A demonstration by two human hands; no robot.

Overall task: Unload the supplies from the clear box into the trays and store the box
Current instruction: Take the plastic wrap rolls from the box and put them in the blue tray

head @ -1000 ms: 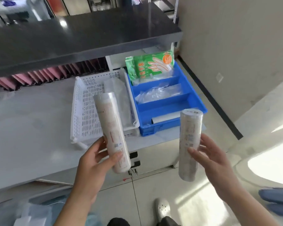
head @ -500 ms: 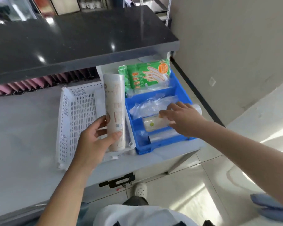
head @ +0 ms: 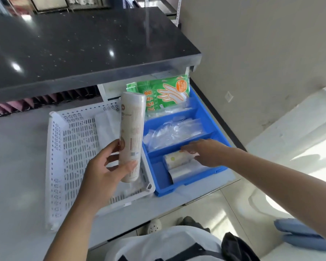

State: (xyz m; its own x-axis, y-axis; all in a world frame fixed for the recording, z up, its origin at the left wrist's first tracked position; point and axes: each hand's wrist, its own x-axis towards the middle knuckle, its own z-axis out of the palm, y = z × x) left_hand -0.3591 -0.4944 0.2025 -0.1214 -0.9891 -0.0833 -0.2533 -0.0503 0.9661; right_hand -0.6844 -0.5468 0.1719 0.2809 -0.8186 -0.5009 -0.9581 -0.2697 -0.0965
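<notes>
My left hand grips a tall paper-wrapped roll upright over the right edge of the white perforated basket. My right hand lies flat, fingers stretched out, over a second roll that rests in the front compartment of the blue tray. A clear-wrapped roll lies just in front of it. Clear plastic bags fill the middle compartment, and a green glove pack leans in the back one. The clear box is not in view.
A dark stone countertop overhangs the grey work surface that carries both trays. Pink folders stand under it at the left. A clear bag lies in the basket. A blue object sits on the floor, lower right.
My right hand carried its roll from in front of the bench into the blue tray's front compartment and flattened out over it. My left hand moved its roll up over the basket's right edge.
</notes>
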